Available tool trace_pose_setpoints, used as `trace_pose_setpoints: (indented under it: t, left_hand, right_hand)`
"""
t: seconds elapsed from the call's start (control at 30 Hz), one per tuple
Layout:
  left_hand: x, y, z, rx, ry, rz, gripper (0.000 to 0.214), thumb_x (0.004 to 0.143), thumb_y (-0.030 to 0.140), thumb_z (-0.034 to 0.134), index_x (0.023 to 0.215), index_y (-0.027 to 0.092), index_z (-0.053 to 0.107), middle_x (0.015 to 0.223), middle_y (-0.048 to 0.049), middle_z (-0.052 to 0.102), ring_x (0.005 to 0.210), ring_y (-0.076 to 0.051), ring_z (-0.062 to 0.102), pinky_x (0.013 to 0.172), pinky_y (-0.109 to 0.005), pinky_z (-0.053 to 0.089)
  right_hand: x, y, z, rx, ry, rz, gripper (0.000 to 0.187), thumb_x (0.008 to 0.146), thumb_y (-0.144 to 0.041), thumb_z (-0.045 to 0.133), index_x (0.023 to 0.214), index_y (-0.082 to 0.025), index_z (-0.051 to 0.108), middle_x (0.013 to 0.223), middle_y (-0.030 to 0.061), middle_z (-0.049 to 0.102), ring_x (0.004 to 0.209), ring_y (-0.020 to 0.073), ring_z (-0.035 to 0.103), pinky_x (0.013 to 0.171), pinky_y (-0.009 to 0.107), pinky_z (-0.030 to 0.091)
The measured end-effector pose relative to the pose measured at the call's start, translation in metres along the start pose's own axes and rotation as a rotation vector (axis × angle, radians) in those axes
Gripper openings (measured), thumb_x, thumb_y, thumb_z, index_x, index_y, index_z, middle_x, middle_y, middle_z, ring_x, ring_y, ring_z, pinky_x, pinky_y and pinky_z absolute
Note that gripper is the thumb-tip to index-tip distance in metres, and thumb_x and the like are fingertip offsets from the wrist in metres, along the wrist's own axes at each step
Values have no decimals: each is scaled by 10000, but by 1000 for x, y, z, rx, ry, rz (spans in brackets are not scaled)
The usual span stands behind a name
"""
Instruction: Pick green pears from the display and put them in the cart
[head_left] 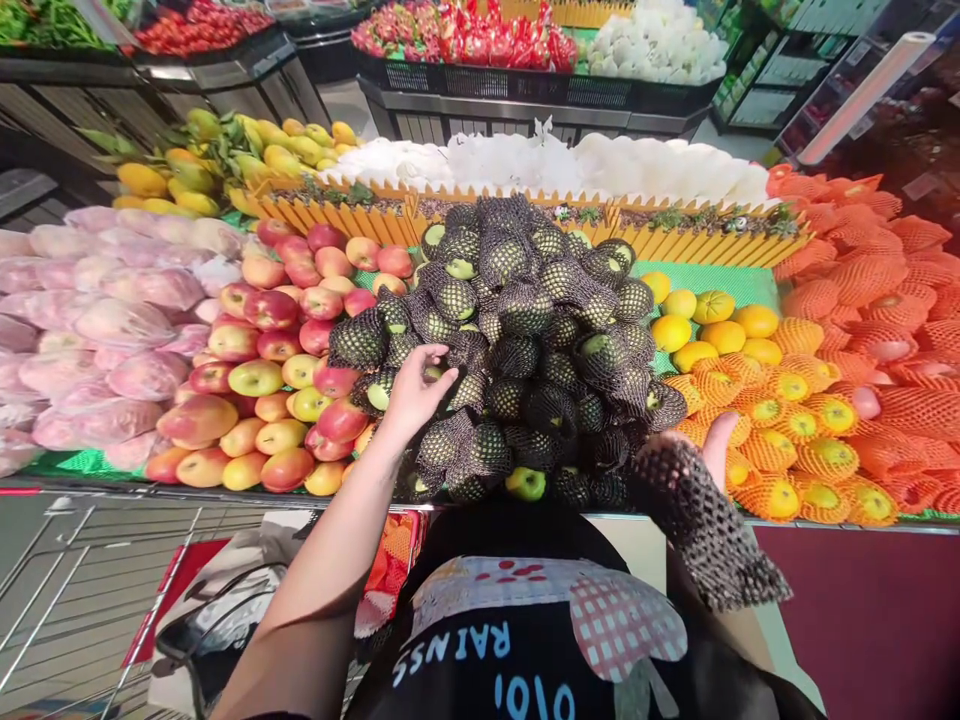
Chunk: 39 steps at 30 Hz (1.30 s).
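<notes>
A heap of green fruit in black foam nets fills the middle of the display. My left hand reaches over its left side, thumb and index finger apart, close to the netted fruit, with nothing seen in its grasp; its other fingers are partly hidden. At the right front of the heap is my right hand, thumb raised. A long black foam net lies over this hand and hangs back toward the forearm, hiding most of the fingers. Whether a fruit is inside it I cannot tell. A green fruit shows uncovered at the front edge.
Red-yellow apples and bagged pink fruit lie to the left. Oranges, fruit in orange nets and red-orange netted fruit lie right. A small yellow fence runs behind. A wire cart stands at lower left.
</notes>
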<state>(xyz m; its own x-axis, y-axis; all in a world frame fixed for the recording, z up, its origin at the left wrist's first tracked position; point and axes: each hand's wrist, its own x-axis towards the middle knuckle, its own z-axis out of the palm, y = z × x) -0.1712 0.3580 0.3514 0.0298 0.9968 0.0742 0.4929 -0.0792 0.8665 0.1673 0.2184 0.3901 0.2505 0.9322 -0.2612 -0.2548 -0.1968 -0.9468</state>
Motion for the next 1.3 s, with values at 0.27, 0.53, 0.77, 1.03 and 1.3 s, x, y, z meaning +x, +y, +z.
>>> trace_pose_setpoints:
  t: [0.27,0.53,0.77,1.03,1.3]
  left_hand:
    - [44,5,29,649,-327,-119,957,723,111,670,1566,301,258,1398,-184,401,1098,-367,669,928,-455,538]
    - [57,9,52,610,-212,-267,844,694,298,777,1456,244,418,1291,-209,560,1075,-407,682,903,-472,530]
    - [26,15,28,533,53,-134,731,739,424,742,1370,210,441,1223,-165,689,1077,-350,693,933,-430,524]
    - [-24,47,0,589,-244,-181,801,740,553,700,1390,195,399,1008,-123,749,892,-371,731,772,-421,539]
    - [-16,26,9,694,-521,-178,942,797,772,527,1527,196,369,1365,-236,627,1197,-415,636,926,-465,508]
  right_hand:
    - [-6,23,-6,259,-184,303,783,771,-942,77,448,-283,349,432,-28,246,402,136,265,410,331,248]
    - [-7,15,12,176,-217,320,770,694,-998,118,486,-269,250,450,-46,201,409,124,226,410,320,231]
    - [-5,24,8,366,-234,388,765,695,-990,279,509,-257,397,434,-20,320,397,137,323,402,308,267]
    - [7,34,8,567,-291,449,700,692,-920,499,576,-233,428,455,-39,402,425,120,321,414,257,333]
    - [17,32,15,572,-339,459,698,703,-920,487,596,-230,471,475,-22,472,439,130,386,441,266,369]
